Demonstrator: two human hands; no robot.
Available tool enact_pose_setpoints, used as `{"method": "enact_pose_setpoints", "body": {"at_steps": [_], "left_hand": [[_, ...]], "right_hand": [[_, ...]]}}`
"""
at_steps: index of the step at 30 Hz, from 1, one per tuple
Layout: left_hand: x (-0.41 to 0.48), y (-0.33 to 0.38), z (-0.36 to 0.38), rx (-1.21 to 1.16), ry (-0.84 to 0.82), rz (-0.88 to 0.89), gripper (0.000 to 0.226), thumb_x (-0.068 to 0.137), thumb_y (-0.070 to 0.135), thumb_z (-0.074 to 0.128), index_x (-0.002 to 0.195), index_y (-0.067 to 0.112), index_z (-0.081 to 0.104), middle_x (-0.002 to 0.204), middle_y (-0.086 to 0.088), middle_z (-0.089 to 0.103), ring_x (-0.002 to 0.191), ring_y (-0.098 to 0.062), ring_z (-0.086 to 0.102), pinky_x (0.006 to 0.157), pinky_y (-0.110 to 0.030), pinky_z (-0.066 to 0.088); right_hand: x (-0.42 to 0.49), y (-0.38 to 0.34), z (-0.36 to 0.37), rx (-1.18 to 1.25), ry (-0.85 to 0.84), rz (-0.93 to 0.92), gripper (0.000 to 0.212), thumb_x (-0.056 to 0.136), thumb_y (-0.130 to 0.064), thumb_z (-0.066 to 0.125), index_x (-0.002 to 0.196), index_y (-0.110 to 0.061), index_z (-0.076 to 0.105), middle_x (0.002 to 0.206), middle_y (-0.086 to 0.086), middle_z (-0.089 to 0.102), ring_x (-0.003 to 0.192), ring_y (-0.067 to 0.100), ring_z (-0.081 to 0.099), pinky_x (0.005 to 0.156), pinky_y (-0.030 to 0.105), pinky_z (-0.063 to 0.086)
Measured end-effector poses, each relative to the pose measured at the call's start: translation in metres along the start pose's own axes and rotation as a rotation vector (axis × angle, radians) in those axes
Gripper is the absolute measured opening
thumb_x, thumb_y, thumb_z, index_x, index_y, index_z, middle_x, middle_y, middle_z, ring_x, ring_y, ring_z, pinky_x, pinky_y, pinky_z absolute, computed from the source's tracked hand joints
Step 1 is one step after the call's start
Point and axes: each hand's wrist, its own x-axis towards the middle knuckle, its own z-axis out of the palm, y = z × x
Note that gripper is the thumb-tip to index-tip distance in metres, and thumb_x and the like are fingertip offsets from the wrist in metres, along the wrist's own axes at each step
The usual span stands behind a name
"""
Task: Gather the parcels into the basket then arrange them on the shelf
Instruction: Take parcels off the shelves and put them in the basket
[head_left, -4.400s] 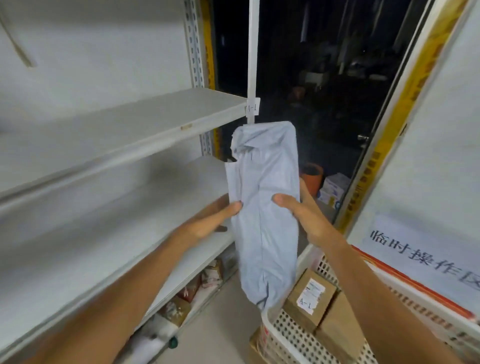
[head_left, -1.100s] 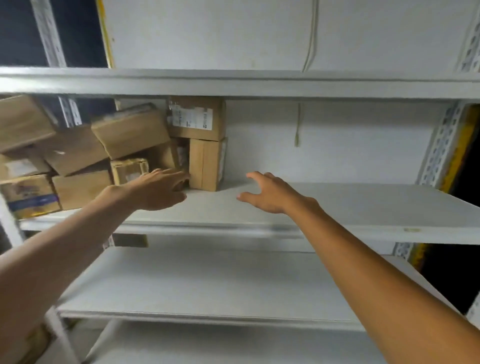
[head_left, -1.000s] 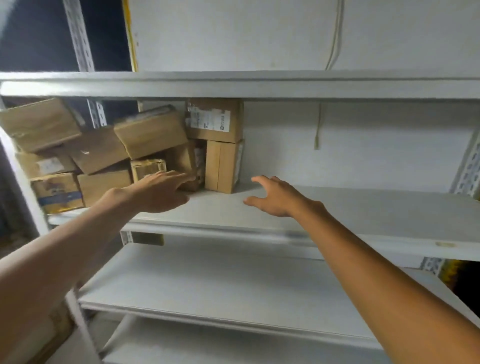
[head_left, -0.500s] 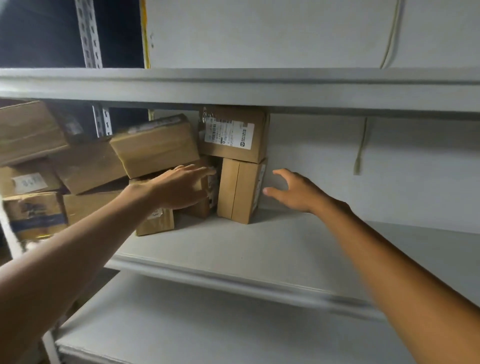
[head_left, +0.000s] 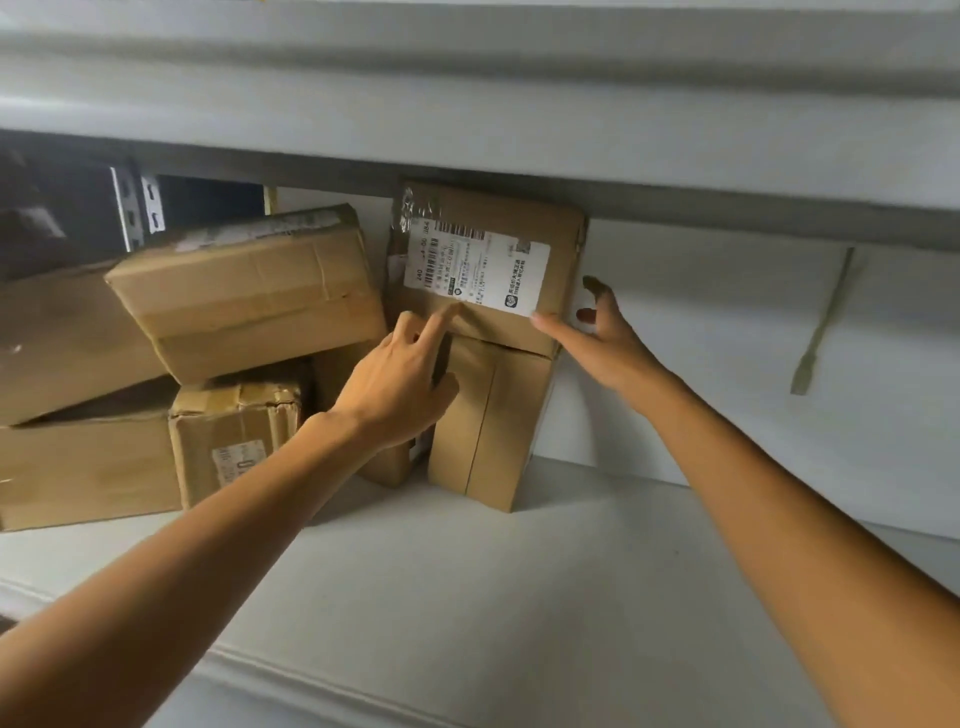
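Parcel (head_left: 563, 236), barcode label (head_left: 475, 270) "240", between left hand (head_left: 395, 384) and right hand (head_left: 608, 343).

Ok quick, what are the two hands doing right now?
Left hand: open, index finger touching the labelled cardboard box.
Right hand: open, thumb on that box's lower right corner, not gripping.
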Motion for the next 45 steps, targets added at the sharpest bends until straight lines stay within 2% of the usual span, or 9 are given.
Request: {"method": "enact_pose_setpoints", "body": {"at_steps": [8, 14, 19, 24, 29, 35, 39, 41, 45], "left_hand": [[0.003, -0.008, 0.013, 0.113, 0.069, 0.064, 0.078, 0.087, 0.021, 0.062, 0.151, 0.017, 0.017, 0.130, -0.011, 0.032, 0.109, -0.028, 0.052, 0.071, -0.021, 0.043], [0.000, -0.007, 0.012, 0.070, 0.080, 0.074, 0.070, 0.085, 0.016, 0.063, 0.145, 0.017, 0.026, 0.125, -0.011, 0.034, 0.091, -0.017, 0.045, 0.063, -0.024, 0.044], [-0.018, -0.019, 0.008, -0.012, 0.067, 0.110, 0.061, 0.086, 0.020, 0.065, 0.139, 0.014, 0.034, 0.124, -0.007, 0.038, 0.101, -0.024, 0.051, 0.064, -0.028, 0.050], [-0.033, -0.022, 0.002, -0.202, 0.045, 0.022, 0.060, 0.088, 0.039, 0.055, 0.140, 0.017, 0.033, 0.129, -0.003, 0.040, 0.113, -0.018, 0.050, 0.088, -0.035, 0.050], [-0.038, -0.008, -0.003, -0.474, -0.030, -0.028, 0.082, 0.075, 0.065, 0.045, 0.141, 0.017, 0.035, 0.137, -0.001, 0.042, 0.119, -0.015, 0.048, 0.095, -0.031, 0.043], [-0.041, 0.050, -0.005, -0.786, -0.142, 0.027, 0.081, 0.064, 0.067, 0.064, 0.133, 0.030, 0.044, 0.131, 0.007, 0.049, 0.111, -0.005, 0.055, 0.090, -0.023, 0.049], [-0.037, 0.117, 0.013, -0.999, -0.307, 0.021, 0.094, 0.055, 0.064, 0.070, 0.140, 0.035, 0.040, 0.136, 0.004, 0.049, 0.114, -0.010, 0.058, 0.086, -0.020, 0.050], [-0.037, 0.157, 0.027, -1.157, -0.416, 0.002, 0.093, 0.059, 0.065, 0.071, 0.142, 0.039, 0.038, 0.142, 0.001, 0.046, 0.123, -0.014, 0.053, 0.098, -0.031, 0.047], [-0.050, 0.249, 0.051, -1.513, -0.736, 0.092, 0.076, 0.073, 0.045, 0.073, 0.139, 0.020, 0.045, 0.137, -0.007, 0.056, 0.122, -0.023, 0.055, 0.096, -0.041, 0.047]], "right_hand": [[0.049, 0.015, 0.016, 0.409, -0.057, -0.051, 0.111, 0.063, -0.043, 0.084, 0.151, -0.028, 0.017, 0.129, 0.005, 0.062, 0.113, 0.018, 0.062, 0.093, 0.030, 0.051], [0.041, 0.014, 0.015, 0.429, 0.047, -0.089, 0.067, 0.076, -0.028, 0.082, 0.132, -0.016, 0.047, 0.116, 0.000, 0.066, 0.101, 0.009, 0.065, 0.064, 0.007, 0.050], [0.012, 0.012, 0.005, 0.587, 0.198, -0.079, 0.069, 0.062, -0.038, 0.081, 0.121, -0.015, 0.054, 0.101, -0.005, 0.070, 0.088, 0.006, 0.068, 0.063, 0.012, 0.051], [-0.030, 0.019, -0.018, 0.708, 0.290, 0.016, 0.066, 0.062, -0.041, 0.079, 0.118, -0.015, 0.056, 0.094, -0.006, 0.071, 0.080, 0.002, 0.068, 0.064, 0.017, 0.051], [-0.081, 0.038, -0.040, 0.803, 0.405, 0.145, 0.041, 0.085, -0.040, 0.070, 0.119, -0.022, 0.055, 0.106, -0.002, 0.069, 0.095, 0.009, 0.066, 0.072, 0.025, 0.055], [-0.158, 0.074, -0.067, 0.828, 0.524, 0.277, 0.020, 0.088, -0.047, 0.063, 0.104, -0.036, 0.062, 0.112, -0.002, 0.069, 0.106, 0.019, 0.064, 0.089, 0.042, 0.054], [-0.216, 0.092, -0.092, 0.783, 0.569, 0.310, 0.037, 0.075, -0.050, 0.072, 0.108, -0.036, 0.063, 0.113, -0.004, 0.071, 0.108, 0.018, 0.064, 0.087, 0.042, 0.054], [-0.247, 0.096, -0.111, 0.728, 0.585, 0.322, 0.046, 0.068, -0.049, 0.075, 0.110, -0.035, 0.064, 0.111, -0.005, 0.072, 0.109, 0.018, 0.065, 0.091, 0.043, 0.054], [-0.329, 0.104, -0.165, 0.606, 0.589, 0.326, 0.077, 0.053, -0.057, 0.080, 0.122, -0.027, 0.064, 0.114, -0.003, 0.073, 0.109, 0.017, 0.067, 0.091, 0.040, 0.054]]}}
